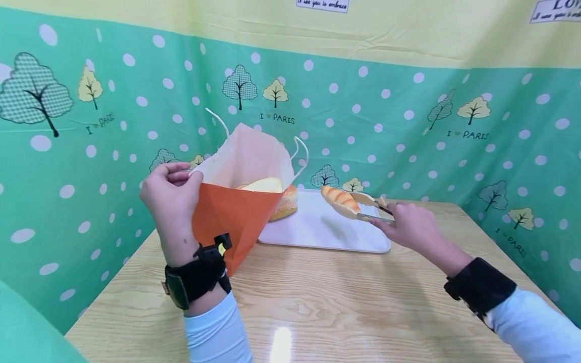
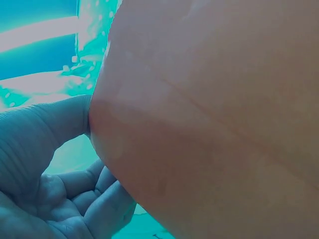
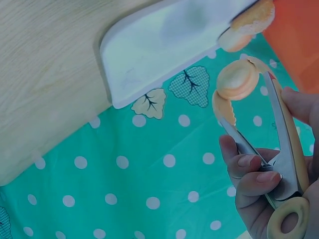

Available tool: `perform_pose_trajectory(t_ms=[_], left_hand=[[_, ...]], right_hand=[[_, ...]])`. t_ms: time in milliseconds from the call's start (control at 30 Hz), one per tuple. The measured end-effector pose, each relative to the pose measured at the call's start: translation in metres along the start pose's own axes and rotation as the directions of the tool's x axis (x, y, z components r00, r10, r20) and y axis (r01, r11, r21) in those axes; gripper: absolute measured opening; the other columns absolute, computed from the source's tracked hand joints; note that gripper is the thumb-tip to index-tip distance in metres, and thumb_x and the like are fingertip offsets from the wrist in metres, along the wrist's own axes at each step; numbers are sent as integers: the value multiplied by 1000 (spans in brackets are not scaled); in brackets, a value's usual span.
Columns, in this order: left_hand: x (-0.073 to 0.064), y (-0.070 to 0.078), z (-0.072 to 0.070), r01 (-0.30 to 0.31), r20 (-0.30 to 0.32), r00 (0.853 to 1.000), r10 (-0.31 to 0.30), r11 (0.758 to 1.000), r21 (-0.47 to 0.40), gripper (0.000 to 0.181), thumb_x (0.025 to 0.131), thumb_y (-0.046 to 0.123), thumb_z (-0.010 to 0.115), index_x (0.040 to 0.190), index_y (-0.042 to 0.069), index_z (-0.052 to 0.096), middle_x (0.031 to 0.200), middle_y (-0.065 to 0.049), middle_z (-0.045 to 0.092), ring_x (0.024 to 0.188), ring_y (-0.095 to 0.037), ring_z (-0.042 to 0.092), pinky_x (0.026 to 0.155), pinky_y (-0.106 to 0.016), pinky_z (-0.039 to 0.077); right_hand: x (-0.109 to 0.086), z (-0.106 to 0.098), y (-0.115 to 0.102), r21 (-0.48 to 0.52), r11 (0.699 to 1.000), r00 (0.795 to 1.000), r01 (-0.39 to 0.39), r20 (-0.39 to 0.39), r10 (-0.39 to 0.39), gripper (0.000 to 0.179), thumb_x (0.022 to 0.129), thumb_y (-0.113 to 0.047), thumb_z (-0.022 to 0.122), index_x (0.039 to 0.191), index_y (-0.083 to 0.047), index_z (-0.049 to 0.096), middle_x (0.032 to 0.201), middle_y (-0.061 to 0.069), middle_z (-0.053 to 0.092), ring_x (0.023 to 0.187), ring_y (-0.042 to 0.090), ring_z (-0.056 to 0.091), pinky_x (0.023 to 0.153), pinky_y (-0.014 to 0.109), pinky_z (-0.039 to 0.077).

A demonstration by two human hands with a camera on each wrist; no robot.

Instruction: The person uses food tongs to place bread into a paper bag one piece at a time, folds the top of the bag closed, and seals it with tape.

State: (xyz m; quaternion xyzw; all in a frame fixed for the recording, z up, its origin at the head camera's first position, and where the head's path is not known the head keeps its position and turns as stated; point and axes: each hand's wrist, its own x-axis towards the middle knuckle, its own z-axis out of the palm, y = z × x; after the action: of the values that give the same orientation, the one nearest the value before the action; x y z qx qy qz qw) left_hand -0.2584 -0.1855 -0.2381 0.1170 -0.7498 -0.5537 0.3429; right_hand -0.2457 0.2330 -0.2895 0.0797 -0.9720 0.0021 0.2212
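My left hand (image 1: 174,201) pinches the upper rim of an orange paper bag (image 1: 231,217) that has a pale inside and white cord handles. Inside the bag's open mouth, a pale bread piece (image 1: 267,185) shows; the bag's depth is hidden. In the left wrist view, the thumb and fingers lie at the edge of the bag (image 2: 199,124). My right hand (image 1: 413,227) grips metal tongs (image 3: 286,159) with beige tips. Between those tips sits a striped golden bread roll (image 1: 339,197), lifted above a white tray (image 1: 313,236).
Partly behind the bag, a round bun (image 1: 286,204) with a crumbly side rests at the tray's left end. Everything stands on a wooden table (image 1: 345,297). A green dotted curtain (image 1: 386,116) encloses the back and sides.
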Motion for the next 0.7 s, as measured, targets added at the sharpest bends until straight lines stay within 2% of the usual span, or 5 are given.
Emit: perform_pose_trajectory(t_ms=[167, 500, 700], left_hand=[[-1, 1, -1, 32, 16, 999, -32, 999, -15, 32, 81, 33, 67, 104, 11, 70, 93, -3, 65, 82, -8, 60, 81, -23, 51], [-2, -1, -1, 30, -32, 999, -31, 999, -22, 29, 82, 35, 65, 100, 14, 73, 92, -3, 65, 79, -9, 57, 72, -19, 49], [0, -1, -1, 36, -34, 999, -36, 999, -1, 28, 83, 34, 65, 100, 14, 74, 92, -3, 66, 78, -8, 58, 72, -19, 50]], right_hand=[[6, -10, -3, -22, 1000, 1000, -6, 24, 7, 49, 80, -54, 63, 59, -14, 42, 51, 0, 38, 43, 16, 36, 39, 29, 23], [9, -24, -8, 5, 999, 996, -46, 79, 45, 49, 81, -56, 61, 61, -14, 44, 54, 1, 40, 46, 17, 39, 38, 29, 25], [10, -26, -7, 13, 999, 998, -41, 54, 40, 51, 80, -57, 61, 60, -14, 43, 53, 1, 37, 44, 16, 37, 37, 27, 24]])
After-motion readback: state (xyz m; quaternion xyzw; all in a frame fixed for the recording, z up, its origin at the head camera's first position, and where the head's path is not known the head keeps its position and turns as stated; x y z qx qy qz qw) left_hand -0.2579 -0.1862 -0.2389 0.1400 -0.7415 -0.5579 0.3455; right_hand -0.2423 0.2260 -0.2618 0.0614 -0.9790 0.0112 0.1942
